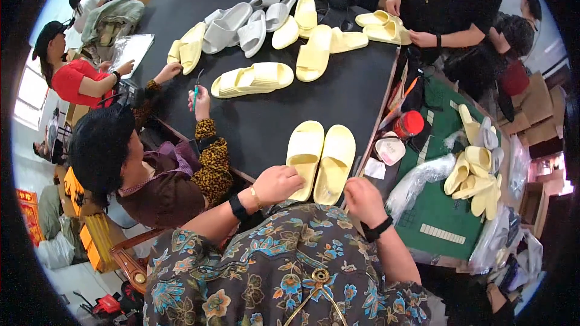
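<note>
A pair of pale yellow slide slippers lies side by side on the dark table just ahead of me, toes pointing away. My left hand (279, 183) is closed at the heel edge of the left slipper (304, 150), its fingers curled against the rim. Beside the heel of the right slipper (336, 156) is my right hand (364, 199), fingers bent together. Whatever its fingertips pinch, if anything, is hidden. Each of my wrists wears a dark band.
More yellow slippers (252, 79) and grey slippers (227, 28) lie across the table (199, 108). At left, a co-worker's hand (200, 101) holds a small teal-handled tool. Another person's hand (423, 38) touches slippers at far right. A red-lidded jar (409, 123) and green mat (434, 202) are rightward.
</note>
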Available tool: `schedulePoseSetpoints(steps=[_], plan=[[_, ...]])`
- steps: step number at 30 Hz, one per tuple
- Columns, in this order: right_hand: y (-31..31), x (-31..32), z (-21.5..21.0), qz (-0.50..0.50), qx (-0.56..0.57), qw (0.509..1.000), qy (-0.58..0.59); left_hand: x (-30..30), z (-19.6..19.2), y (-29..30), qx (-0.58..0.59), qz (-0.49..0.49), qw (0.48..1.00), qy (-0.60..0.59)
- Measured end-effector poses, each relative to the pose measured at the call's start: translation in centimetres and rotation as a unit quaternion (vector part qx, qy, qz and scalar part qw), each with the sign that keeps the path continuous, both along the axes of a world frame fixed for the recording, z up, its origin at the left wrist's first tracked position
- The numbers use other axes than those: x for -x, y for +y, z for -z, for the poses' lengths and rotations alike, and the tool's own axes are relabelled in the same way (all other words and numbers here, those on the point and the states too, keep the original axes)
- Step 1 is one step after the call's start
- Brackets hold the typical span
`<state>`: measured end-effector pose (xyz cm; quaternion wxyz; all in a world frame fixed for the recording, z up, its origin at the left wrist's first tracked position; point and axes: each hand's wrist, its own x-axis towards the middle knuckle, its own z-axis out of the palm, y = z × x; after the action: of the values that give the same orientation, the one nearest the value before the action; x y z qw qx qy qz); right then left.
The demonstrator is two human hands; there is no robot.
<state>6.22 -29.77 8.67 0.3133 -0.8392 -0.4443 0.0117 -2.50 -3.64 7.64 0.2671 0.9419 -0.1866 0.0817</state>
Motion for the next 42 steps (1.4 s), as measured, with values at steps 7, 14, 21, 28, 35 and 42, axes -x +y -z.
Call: schedulePoseSetpoints(steps=[7, 14, 21, 28, 35, 42], plan=[[1.0, 1.9, 5.5, -0.133, 0.078, 0.988, 0.024, 1.9, 3.3, 1.1, -0.030, 0.050, 0.993, 0.099], [1.7, 1.5, 7.3, -0.138, 0.115, 0.983, 0.027, 1.7, 5.4, 1.7, -0.048, 0.070, 0.978, 0.191], [1.8, 0.6, 8.5, -0.091, 0.110, 0.990, 0.007, 0.2, 6.9, 0.7, -0.119, 0.089, 0.921, 0.361], [2.6, -0.7, 8.5, -0.024, 0.101, 0.994, -0.040, -1.3, 7.3, 0.4, -0.125, -0.025, 0.968, 0.215], [3.6, -1.4, 8.4, 0.055, 0.059, 0.995, -0.059, -2.7, 7.7, -0.6, -0.051, -0.128, 0.980, 0.141], [2.0, -0.4, 7.8, 0.030, 0.009, 1.000, 0.000, -2.0, 6.7, 0.6, 0.061, -0.165, 0.978, 0.110]])
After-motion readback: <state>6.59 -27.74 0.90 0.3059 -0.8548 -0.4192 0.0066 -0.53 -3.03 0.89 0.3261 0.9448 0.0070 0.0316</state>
